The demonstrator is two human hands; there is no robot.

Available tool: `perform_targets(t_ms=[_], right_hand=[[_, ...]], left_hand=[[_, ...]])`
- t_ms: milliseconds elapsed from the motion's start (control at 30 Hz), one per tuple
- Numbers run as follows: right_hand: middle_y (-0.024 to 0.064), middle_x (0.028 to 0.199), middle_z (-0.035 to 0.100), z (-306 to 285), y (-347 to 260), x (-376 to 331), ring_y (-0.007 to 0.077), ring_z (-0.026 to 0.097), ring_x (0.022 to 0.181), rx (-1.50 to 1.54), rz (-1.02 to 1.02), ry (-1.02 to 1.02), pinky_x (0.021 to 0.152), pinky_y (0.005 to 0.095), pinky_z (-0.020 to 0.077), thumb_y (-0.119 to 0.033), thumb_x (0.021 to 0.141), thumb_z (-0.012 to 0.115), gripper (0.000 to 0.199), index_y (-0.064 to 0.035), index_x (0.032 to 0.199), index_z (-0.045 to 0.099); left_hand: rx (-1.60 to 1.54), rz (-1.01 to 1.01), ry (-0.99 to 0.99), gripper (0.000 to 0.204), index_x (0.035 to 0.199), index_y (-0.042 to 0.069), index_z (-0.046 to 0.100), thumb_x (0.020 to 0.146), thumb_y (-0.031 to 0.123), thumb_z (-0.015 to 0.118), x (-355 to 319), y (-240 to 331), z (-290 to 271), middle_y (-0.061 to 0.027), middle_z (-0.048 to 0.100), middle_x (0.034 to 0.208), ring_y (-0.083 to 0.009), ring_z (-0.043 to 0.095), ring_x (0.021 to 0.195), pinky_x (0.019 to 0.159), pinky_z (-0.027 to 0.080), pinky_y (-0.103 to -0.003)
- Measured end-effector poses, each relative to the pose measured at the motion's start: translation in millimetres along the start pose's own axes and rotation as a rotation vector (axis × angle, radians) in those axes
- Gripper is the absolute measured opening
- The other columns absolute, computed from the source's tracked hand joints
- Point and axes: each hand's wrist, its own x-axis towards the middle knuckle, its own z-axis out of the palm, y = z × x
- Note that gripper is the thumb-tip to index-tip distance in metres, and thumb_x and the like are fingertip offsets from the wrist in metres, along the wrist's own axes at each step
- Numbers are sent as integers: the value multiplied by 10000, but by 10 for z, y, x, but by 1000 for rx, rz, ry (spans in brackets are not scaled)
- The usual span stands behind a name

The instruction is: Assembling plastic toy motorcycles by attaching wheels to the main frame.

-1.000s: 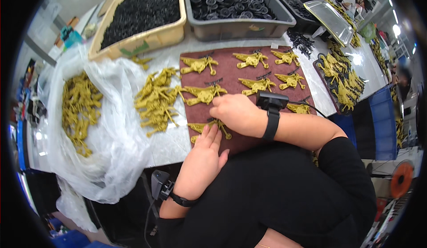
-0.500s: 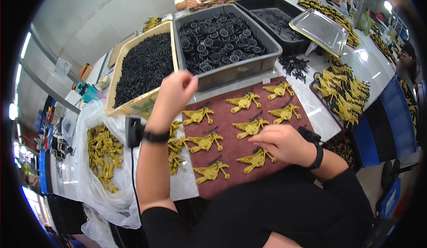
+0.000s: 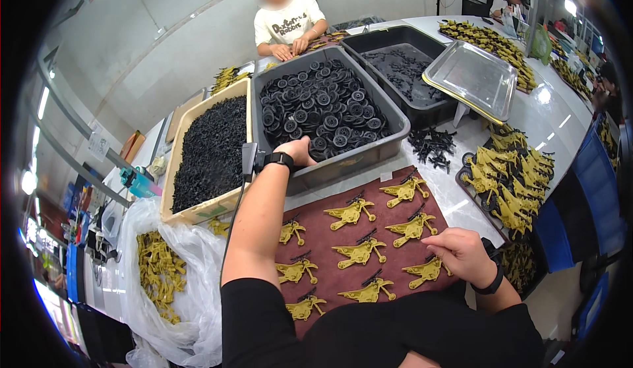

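My left hand (image 3: 298, 151) reaches over the near wall of a grey bin (image 3: 403, 128) and touches the heap of small black wheels (image 3: 330, 114) inside. Its fingertips are hidden, so I cannot tell whether they grip a wheel. My right hand (image 3: 463, 254) hovers over the right side of a dark red mat (image 3: 335, 239), thumb and fingers pinched together; anything between them is too small to make out. Just left of those fingertips lies a yellow plastic part (image 3: 410, 229) with a thin black rod. Several more such yellow parts (image 3: 358, 253) lie in rows across the mat.
Left of the wheels stands a cream bin (image 3: 245, 114) of tiny black pieces. A clear plastic bag (image 3: 198, 282) holds loose yellow parts. A clear-lidded tray (image 3: 471, 78) leans on a black bin (image 3: 432, 114). Yellow assemblies (image 3: 508, 177) pile at right. A co-worker (image 3: 288, 22) sits opposite.
My left hand has moved forward from above the mat's far left corner into the wheel bin. The view has tilted upward, and my right hand has shifted right over the mat, still pinched.
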Motion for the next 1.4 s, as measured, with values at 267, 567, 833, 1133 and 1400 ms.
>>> perform_targets(t_ms=[267, 567, 833, 1133, 1400], right_hand=[[78, 655, 567, 139, 24, 147, 226, 556, 593, 77, -68, 20, 556, 316, 450, -14, 775, 675, 178, -48, 949, 690], [93, 688, 602, 172, -25, 91, 229, 579, 613, 52, -21, 35, 566, 308, 460, -1, 777, 669, 162, -30, 936, 686], [110, 701, 611, 190, 43, 7, 223, 582, 610, 25, 46, 57, 560, 303, 458, 6, 780, 665, 164, -11, 942, 681], [100, 663, 580, 202, -64, 27, 216, 538, 567, 52, -17, 68, 531, 306, 430, 9, 781, 660, 173, -15, 951, 680], [94, 638, 551, 249, -188, 128, 210, 521, 552, 19, -63, 63, 519, 302, 419, -4, 781, 662, 164, -17, 943, 679]], left_hand=[[-35, -122, 95, 794, 1302, 130, 429, 674, 460, 788, -52, 67, 32, -161, 574, 1236, -339, 547, 1145, 963, 440, -429], [141, -8, -88, 752, 1329, 234, 456, 697, 571, 686, -143, -51, -157, -89, 575, 1259, -285, 553, 1144, 937, 447, -413], [-52, 38, -36, 669, 1313, 212, 470, 723, 438, 689, -422, 159, -168, -125, 570, 1256, -303, 537, 1161, 953, 427, -414], [-265, 155, 178, 544, 1204, 137, 548, 691, 182, 724, -160, -181, 167, -142, 610, 1175, -312, 563, 1107, 905, 461, -391], [-308, 453, 466, 380, 1004, 106, 663, 638, 148, 754, -96, -324, 260, -143, 663, 1032, -308, 613, 995, 873, 476, -371]])
